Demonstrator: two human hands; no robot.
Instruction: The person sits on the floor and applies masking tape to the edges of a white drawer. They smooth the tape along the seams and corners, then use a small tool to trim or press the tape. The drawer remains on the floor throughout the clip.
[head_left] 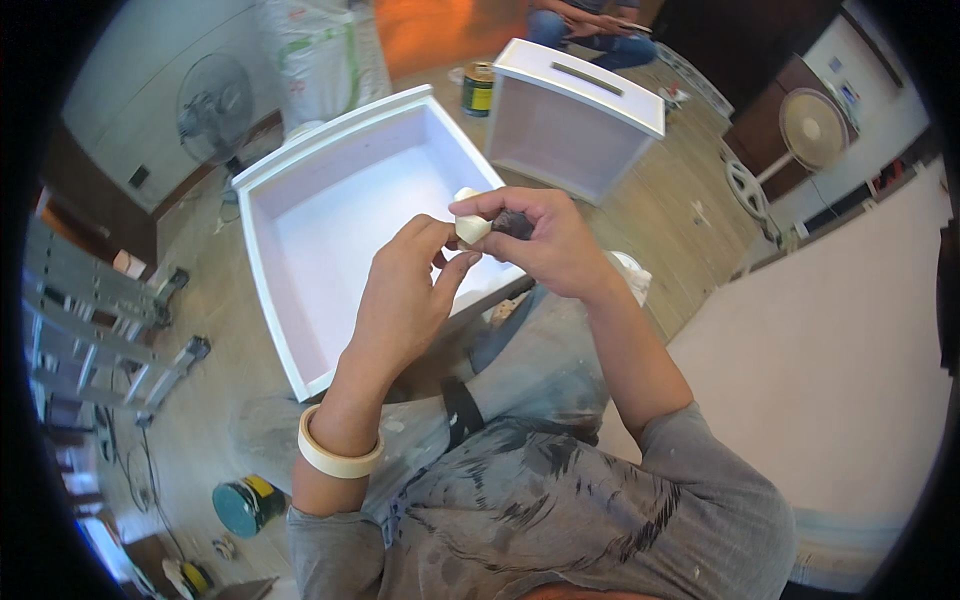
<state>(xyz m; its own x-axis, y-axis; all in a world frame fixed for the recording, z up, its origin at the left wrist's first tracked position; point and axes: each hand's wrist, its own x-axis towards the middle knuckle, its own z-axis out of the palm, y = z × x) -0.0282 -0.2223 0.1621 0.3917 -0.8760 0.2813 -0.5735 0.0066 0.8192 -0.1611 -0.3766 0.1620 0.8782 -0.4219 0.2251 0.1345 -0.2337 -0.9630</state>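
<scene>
My right hand (548, 240) pinches a small cream-white folded piece (473, 229) between thumb and fingers; whether it is tape or cloth I cannot tell. Something dark shows inside the curl of that hand. My left hand (405, 285) meets it from the other side, fingertips closed at the piece's edge. A roll of masking tape (340, 462) hangs round my left forearm like a bracelet. Below and beyond both hands sits a white open drawer (335, 215), tilted, with its inside facing up.
A second white drawer (570, 135) stands on end beyond, near a paint can (478, 90) and a seated person (590, 25). Fans (215, 110) stand left and right. A ladder (110, 320) and green can (248, 505) are on the left, a pale sheet-like surface (820, 360) on the right.
</scene>
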